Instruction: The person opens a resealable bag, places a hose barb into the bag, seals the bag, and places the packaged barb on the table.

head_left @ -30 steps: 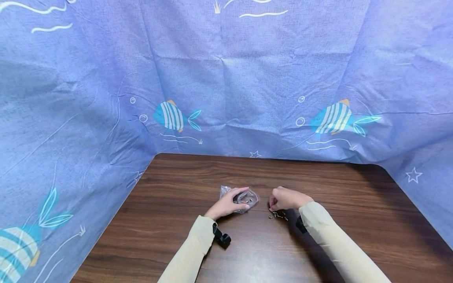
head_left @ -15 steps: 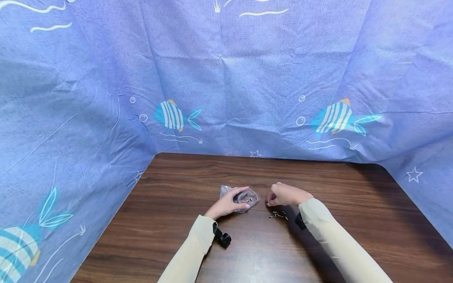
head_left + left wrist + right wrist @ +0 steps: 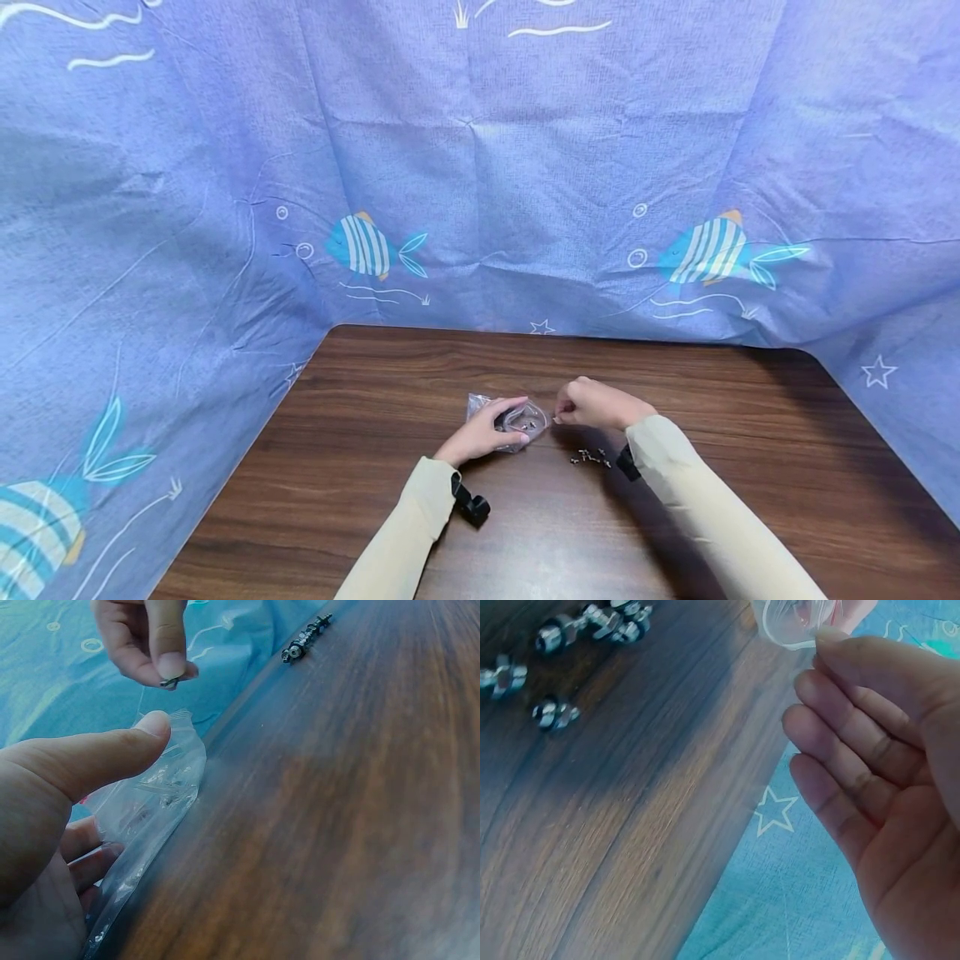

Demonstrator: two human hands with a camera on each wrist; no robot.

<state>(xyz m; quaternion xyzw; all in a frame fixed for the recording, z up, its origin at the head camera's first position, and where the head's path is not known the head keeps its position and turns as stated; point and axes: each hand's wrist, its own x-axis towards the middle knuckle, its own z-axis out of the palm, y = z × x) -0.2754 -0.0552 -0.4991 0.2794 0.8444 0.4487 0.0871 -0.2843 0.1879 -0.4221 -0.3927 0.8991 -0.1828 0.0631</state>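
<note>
The soft, clear plastic bag [image 3: 169, 776] looks limp, best held at its mouth; my left hand [image 3: 478, 432] curves round it. Right of the bag, my right hand [image 3: 596, 405] pinches one tiny dark metal fitting [image 3: 169, 684]; loose silver-black fittings [image 3: 304, 640] lie farther right, nearer me.

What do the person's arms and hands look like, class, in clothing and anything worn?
Both arms wear long, plain cream sleeves. The left hand and right hand are without gloves. A black band with a rounded attachment is at the left wrist; a black device shows partly at the right.
</note>
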